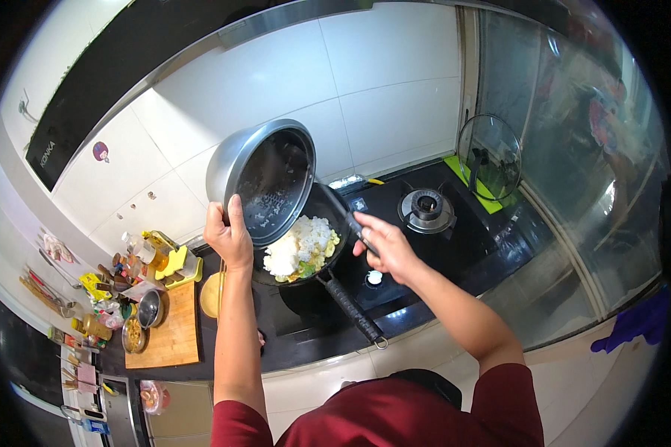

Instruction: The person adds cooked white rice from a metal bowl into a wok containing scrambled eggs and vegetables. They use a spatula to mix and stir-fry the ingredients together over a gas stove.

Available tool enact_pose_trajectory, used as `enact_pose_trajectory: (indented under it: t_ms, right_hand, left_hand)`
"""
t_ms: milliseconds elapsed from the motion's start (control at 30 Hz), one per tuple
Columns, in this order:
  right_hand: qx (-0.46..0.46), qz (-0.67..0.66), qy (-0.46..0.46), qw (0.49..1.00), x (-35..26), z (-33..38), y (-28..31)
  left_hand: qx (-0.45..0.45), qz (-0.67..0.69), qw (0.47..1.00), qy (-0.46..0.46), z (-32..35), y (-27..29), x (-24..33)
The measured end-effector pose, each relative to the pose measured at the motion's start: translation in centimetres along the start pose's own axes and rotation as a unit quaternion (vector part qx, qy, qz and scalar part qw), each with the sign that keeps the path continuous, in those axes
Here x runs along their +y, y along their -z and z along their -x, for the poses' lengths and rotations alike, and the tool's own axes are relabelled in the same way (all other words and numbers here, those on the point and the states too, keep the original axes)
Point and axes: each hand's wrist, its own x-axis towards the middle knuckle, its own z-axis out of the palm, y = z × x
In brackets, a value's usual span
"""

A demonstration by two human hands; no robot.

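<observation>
Two hands: the left hand grips the rim of a grey rice-cooker inner pot; the right hand is wrapped around the handle of a black cooking utensil.
Inner pot: tipped over the left side of a wok, grains clinging inside; probably light, stiff and smooth enough to slip, best taken by the rim.
Pot axis: base toward the left, mouth facing right and toward the person.
Utensil line: slants from the right hand up and left; its head cannot be made out.
Rice: heaped in the wok with yellow and green bits; likely soft and clumpy.
Wok handle: points lower right, wrapped, the likely hold.
Outward: gas burner right, cutting board left on the surface.
</observation>
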Motion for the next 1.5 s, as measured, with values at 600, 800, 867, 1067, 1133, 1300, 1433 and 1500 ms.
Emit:
enact_pose_trajectory:
  t_ms: [600, 800, 867, 1067, 1133, 1300, 1433, 1500]
  right_hand:
    - [-0.052, 0.414, 0.182, 0.89, -2.0, 0.6, -1.0]
    - [-0.071, 0.49, 0.115, 0.861, -6.7, 2.7, 1.5]
    - [-0.044, 0.538, 0.129, 0.832, -7.7, 3.0, 0.6]
    - [0.026, 0.586, 0.185, 0.789, -4.9, 1.7, -2.2]
    - [0.049, 0.611, 0.207, 0.762, -3.7, 3.0, -1.7]
    - [0.091, 0.635, 0.266, 0.72, -2.6, 4.6, -1.2]
    - [0.01, 0.584, 0.272, 0.764, -0.1, 4.5, -2.6]
    - [0.01, 0.589, 0.277, 0.759, 0.8, 4.1, -2.1]
  left_hand:
    - [-0.01, 0.009, 1.0, -0.007, 0.1, -0.5, 0.4]
    - [-0.027, -0.009, 0.999, -0.021, 0.2, 0.8, -0.8]
    - [-0.041, -0.025, 0.998, -0.031, 0.6, 1.0, -0.8]
    - [-0.049, -0.028, 0.997, -0.048, 0.7, 0.3, -0.1]
    - [-0.037, -0.028, 0.999, -0.026, 0.8, 0.4, -0.4]
    - [-0.004, -0.014, 1.0, 0.011, 0.4, 0.9, -1.1]
    - [0.004, 0.002, 0.999, 0.04, 0.4, 0.5, -0.7]
    - [0.012, 0.012, 0.999, 0.03, 0.2, 0.4, -0.7]
